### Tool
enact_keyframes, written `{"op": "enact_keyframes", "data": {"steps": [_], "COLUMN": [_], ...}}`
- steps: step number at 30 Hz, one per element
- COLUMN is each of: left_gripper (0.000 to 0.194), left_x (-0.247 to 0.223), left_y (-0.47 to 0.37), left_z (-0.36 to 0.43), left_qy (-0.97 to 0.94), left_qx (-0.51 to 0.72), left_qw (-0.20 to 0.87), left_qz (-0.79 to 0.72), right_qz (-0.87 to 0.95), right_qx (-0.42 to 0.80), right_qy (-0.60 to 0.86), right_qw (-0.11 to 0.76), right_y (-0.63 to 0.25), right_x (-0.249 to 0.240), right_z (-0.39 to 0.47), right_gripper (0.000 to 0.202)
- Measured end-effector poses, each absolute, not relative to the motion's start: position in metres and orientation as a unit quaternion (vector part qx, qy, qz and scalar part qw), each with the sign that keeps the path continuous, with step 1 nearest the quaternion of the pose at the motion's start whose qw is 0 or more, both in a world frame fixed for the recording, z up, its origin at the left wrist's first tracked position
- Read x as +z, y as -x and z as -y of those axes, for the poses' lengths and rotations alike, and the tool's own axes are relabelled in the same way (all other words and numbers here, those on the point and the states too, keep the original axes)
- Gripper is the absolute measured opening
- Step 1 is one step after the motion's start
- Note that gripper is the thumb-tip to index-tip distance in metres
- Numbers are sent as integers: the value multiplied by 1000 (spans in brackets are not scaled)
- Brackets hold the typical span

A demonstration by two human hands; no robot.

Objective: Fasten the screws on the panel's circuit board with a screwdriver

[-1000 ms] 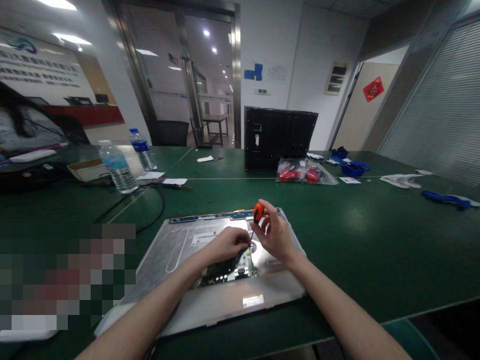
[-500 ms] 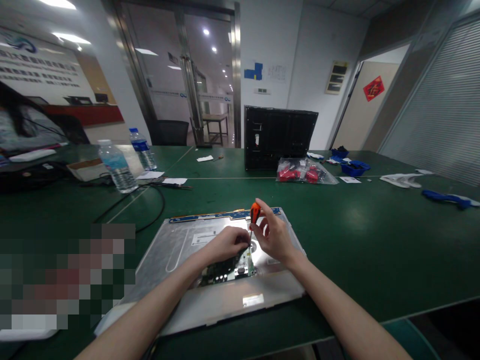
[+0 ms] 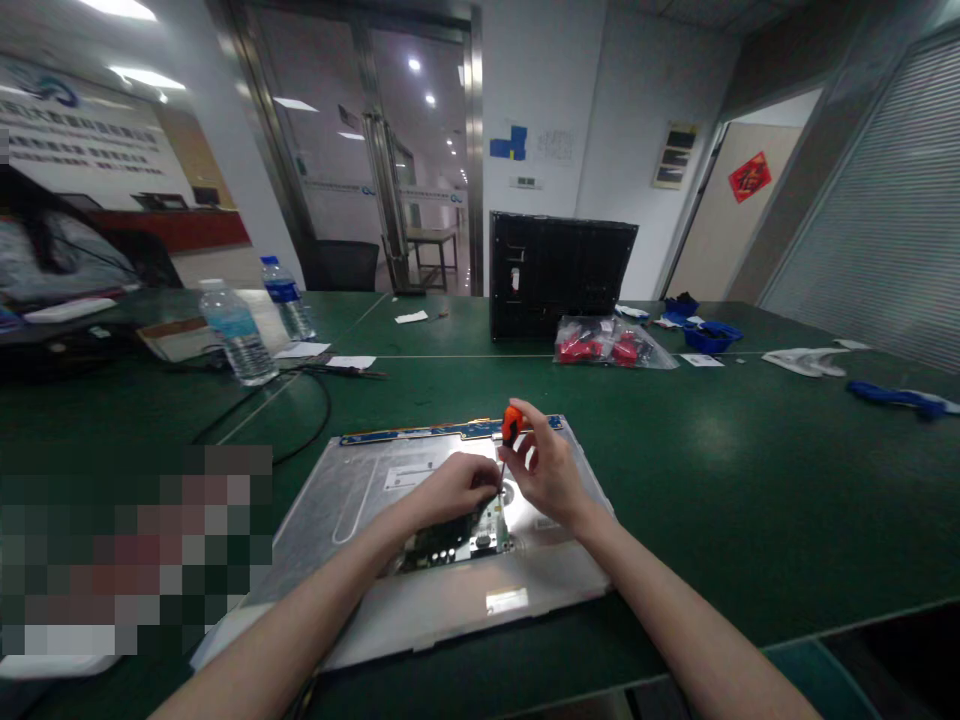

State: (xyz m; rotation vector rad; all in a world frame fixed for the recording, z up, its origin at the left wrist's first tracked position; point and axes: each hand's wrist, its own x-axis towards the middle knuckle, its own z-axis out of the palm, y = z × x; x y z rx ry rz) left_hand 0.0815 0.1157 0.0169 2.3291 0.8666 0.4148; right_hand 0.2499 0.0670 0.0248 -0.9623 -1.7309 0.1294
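Centre frame: my right hand (image 3: pixel 551 475) pinches screwdriver (image 3: pixel 508 436) by its orange handle
Left hand (image 3: pixel 454 490): curled, steadying shaft
Circuit board (image 3: pixel 457 540): fragile, I'd grip edges

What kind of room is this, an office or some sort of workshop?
Probably an electronics repair or assembly room inside an office. On a green table lies an opened display panel with a bare circuit board, and the right hand holds an orange screwdriver over it. Glass doors stand behind.

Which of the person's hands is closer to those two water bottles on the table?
Left. The left hand rests on the circuit board, on the side toward the water bottles; the right hand, holding the orange screwdriver, is farther away.
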Motion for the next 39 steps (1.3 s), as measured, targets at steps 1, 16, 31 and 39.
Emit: {"op": "enact_keyframes", "data": {"steps": [1, 16, 31, 39], "left_gripper": [13, 14, 13, 13], "left_x": [16, 20, 19, 20], "left_y": [-82, -82, -82, -82], "left_z": [-116, -114, -115, -115], "left_qy": [-880, -877, -876, -878], "left_qx": [157, 155, 159, 157], "left_qw": [307, 303, 308, 305], "left_qz": [-327, -339, -335, -335], "right_qz": [729, 706, 716, 706], "right_qx": [61, 33, 16, 42], "right_qy": [408, 427, 423, 438], "right_qw": [546, 564, 555, 554], "right_y": [-250, -252, -254, -252], "right_x": [25, 29, 23, 23], "right_z": [-66, -68, -69, -69], "right_gripper": [58, 45, 56, 69]}}
